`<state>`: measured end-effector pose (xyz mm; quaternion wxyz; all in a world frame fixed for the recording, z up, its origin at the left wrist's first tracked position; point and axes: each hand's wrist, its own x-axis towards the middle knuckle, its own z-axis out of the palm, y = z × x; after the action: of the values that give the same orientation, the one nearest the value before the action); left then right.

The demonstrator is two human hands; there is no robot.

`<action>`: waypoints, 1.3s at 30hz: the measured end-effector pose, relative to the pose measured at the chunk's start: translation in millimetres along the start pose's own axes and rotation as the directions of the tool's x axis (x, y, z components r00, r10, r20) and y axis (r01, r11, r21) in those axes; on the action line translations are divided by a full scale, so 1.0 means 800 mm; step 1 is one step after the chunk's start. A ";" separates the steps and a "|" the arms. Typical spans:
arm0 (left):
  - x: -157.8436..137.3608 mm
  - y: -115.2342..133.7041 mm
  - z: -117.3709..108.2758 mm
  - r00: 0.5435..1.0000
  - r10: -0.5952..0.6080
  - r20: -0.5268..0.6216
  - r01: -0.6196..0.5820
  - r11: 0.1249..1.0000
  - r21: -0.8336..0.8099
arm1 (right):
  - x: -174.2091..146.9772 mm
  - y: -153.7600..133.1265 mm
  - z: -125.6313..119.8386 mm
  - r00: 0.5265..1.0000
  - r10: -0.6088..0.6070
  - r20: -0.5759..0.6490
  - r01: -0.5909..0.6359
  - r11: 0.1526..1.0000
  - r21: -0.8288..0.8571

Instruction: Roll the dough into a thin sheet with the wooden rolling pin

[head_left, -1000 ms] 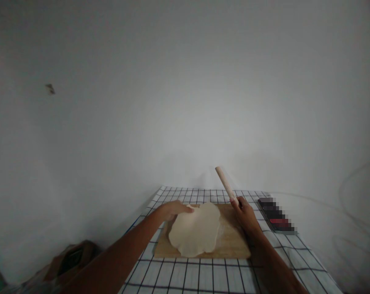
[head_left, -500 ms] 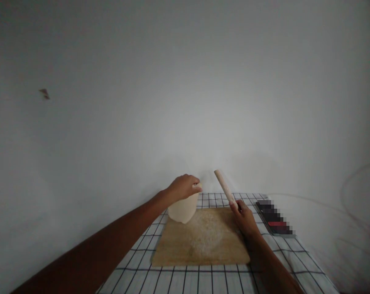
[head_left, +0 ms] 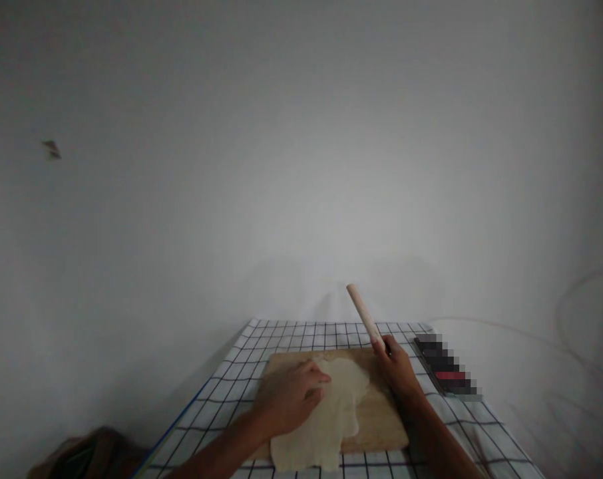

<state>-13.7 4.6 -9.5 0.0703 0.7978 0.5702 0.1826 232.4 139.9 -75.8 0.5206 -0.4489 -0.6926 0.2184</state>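
Note:
A thin, irregular sheet of dough [head_left: 326,426] lies spread on the wooden board [head_left: 381,422], its near end hanging past the board's front edge. Over the dough's left part is my left hand [head_left: 296,396], fingers stretched out with a gap to the thumb, seemingly touching the surface. My right hand [head_left: 395,362] is wrapped round the lower end of a slim wooden rolling pin [head_left: 362,311]. The pin is held tilted up and to the left, clear of the dough, at the board's right side.
A black-and-white checked cloth [head_left: 231,382] covers the table. To the right of the board lies a dark, partly blurred-out flat object [head_left: 438,362] with a red band. A pale wall [head_left: 301,166] rises behind the table. Something brown [head_left: 89,456] shows at lower left.
My left hand has come down and nearer with the dough, which hung from it before and now lies flat on the board. The rolling pin stays in my right hand, nearly unmoved.

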 end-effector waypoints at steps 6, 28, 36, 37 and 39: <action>0.041 -0.013 0.010 0.977 -0.212 -0.008 0.212 0.974 0.087 | 0.000 0.007 -0.003 1.000 0.023 0.004 -0.023 1.000 -0.005; 0.050 -0.075 0.017 0.966 -0.260 -0.011 0.259 0.965 -0.043 | -0.002 0.001 -0.001 1.000 0.019 0.007 -0.019 1.000 0.014; 0.070 -0.088 0.023 0.978 -0.203 -0.040 0.204 0.979 0.002 | 0.000 0.003 0.001 0.999 0.039 0.019 -0.039 0.999 0.017; 0.078 -0.093 0.020 0.981 -0.192 -0.037 0.192 0.981 0.010 | 0.000 0.004 0.001 0.999 0.043 0.021 -0.043 0.999 0.020; 0.093 -0.098 0.012 0.984 -0.175 -0.045 0.176 0.984 0.030 | 0.000 0.003 0.001 0.999 0.050 0.019 -0.050 0.998 0.027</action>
<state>-58.5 102.2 -28.0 0.0604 0.7416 0.6427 0.1826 232.7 141.2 -77.9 0.5148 -0.4571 -0.6827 0.2449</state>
